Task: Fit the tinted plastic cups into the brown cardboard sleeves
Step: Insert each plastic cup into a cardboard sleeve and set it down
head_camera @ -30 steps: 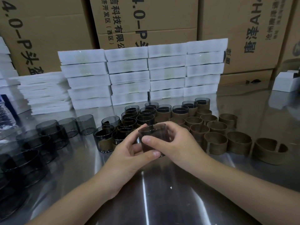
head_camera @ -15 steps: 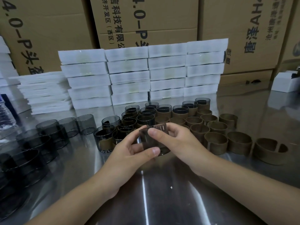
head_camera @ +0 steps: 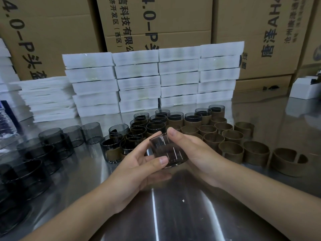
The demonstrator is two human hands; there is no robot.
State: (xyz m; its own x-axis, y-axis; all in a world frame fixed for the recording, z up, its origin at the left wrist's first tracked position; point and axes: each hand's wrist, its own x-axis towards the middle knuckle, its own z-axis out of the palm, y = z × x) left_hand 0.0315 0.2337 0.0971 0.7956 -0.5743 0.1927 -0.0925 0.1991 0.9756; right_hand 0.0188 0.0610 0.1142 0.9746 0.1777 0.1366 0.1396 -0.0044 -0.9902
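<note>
Just above the steel table (head_camera: 173, 214), both hands hold one tinted cup (head_camera: 166, 152), tilted off upright. The left hand (head_camera: 137, 166) curls its fingers under the cup and presses its thumb on the near wall. The right hand (head_camera: 192, 150) wraps the far side with a fingertip on the upper rim. Whether a sleeve is on this cup cannot be told. At 3 o'clock from it stand empty brown sleeves (head_camera: 255, 153) in rows. At 11 o'clock sit sleeved cups (head_camera: 111, 151), packed close. At 9 o'clock lie bare tinted cups (head_camera: 52, 141). At 12 o'clock rise white stacks (head_camera: 139, 80) before cardboard cartons (head_camera: 156, 20).
</note>
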